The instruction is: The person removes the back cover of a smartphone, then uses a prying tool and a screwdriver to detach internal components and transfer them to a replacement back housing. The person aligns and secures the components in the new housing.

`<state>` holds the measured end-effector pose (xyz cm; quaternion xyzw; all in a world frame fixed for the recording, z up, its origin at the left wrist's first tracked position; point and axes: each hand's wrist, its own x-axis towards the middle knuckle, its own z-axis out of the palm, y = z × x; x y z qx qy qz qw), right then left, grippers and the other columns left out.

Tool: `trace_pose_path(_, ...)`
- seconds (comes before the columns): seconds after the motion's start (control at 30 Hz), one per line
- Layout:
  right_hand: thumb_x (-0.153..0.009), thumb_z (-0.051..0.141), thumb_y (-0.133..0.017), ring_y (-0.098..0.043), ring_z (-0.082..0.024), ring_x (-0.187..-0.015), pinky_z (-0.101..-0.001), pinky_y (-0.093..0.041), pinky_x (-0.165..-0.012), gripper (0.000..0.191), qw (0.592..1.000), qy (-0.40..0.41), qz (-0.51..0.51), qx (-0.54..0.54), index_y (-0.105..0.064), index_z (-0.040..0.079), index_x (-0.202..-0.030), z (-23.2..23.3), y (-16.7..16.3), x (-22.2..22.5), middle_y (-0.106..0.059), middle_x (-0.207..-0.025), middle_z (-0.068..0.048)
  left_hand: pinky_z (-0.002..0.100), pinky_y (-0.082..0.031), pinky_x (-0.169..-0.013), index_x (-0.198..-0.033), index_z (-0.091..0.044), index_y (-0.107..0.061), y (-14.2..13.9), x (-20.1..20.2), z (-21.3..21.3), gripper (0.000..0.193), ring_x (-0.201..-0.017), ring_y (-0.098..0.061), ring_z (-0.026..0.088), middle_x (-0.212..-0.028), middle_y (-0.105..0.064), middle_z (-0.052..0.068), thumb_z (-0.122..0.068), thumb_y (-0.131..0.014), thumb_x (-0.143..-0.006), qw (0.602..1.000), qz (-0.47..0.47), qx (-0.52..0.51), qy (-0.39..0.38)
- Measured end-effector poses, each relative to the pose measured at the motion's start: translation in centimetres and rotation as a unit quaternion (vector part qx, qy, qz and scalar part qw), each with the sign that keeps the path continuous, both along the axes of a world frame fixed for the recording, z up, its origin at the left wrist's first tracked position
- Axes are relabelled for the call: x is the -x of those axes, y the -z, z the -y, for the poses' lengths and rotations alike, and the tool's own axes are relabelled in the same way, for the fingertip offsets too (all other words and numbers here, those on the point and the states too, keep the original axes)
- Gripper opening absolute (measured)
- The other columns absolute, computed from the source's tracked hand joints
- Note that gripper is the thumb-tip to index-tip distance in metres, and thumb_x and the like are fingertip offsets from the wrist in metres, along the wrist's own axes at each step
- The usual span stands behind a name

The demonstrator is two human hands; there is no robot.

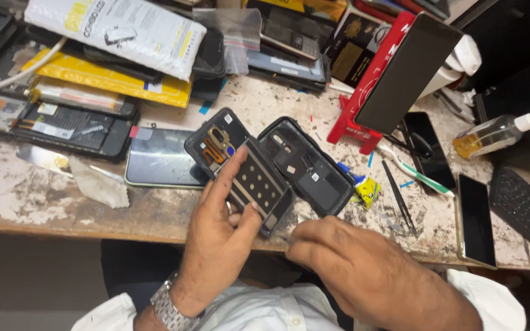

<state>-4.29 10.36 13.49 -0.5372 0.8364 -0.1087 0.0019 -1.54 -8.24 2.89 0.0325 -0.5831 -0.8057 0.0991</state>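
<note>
A: Where is the opened phone (240, 168) relative to the hands?

B: On the desk (44, 202) near its front edge, straight ahead of the left hand (219, 239), which grips it. The thumb presses its near side and the index finger lies stretched across the exposed inside.

A: How does its long axis run?

B: Diagonally, from upper left by the camera end down to the lower right, toward the right hand (351, 257).

A: And that hand?

B: Fingers curled together just beside the phone's lower corner; whether they pinch a small tool, I cannot tell. The left is clearly closer.

A: Anything beside it?

B: A dark back cover (311, 168) lies touching its right side, parallel to it.
</note>
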Motion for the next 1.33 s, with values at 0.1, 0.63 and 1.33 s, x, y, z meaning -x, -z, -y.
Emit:
trace_pose_path(0.1, -0.087, 0.007, -0.074, -0.071, -0.030, -0.095, -0.0376, -0.058, -0.078, 0.030, 1.000, 0.002, -0.015, 0.012, -0.063, 0.001, -0.115, -0.4, 0.1, -0.4, -0.066, -0.104, -0.012, 0.024, -0.063, -0.081, -0.156, -0.008, -0.038, 0.0, -0.2, -0.2, 0.071, -0.114, -0.067, 0.014, -0.144, -0.050, 0.013, 0.010, -0.055, -0.089, 1.000, -0.012, 0.007, 0.000)
trace_pose_path(0.63, -0.080, 0.003, -0.067, -0.072, -0.028, -0.097, -0.0371, -0.059, -0.081, 0.031, 0.998, -0.026, 0.016, 0.053, -0.062, 0.004, -0.110, -2.3, 0.7, -0.5, -0.069, -0.109, -0.012, 0.026, -0.060, -0.088, -0.156, -0.006, -0.036, 0.6, 0.2, -0.8, 0.072, -0.121, -0.062, 0.014, -0.151, -0.050, 0.012, 0.012, -0.053, -0.089, 0.999, -0.006, -0.051, 0.001)
trace_pose_path(1.33, -0.082, 0.005, -0.072, -0.072, -0.030, -0.085, -0.0397, -0.060, -0.072, 0.029, 0.999, 0.037, -0.012, 0.008, -0.064, 0.006, -0.110, -1.9, 2.1, -0.7, -0.066, -0.103, -0.014, 0.026, -0.054, -0.096, -0.157, -0.005, -0.038, 1.1, 0.4, -1.5, 0.074, -0.124, -0.059, 0.014, -0.149, -0.053, 0.011, 0.014, -0.055, -0.088, 0.999, -0.031, -0.022, -0.021)
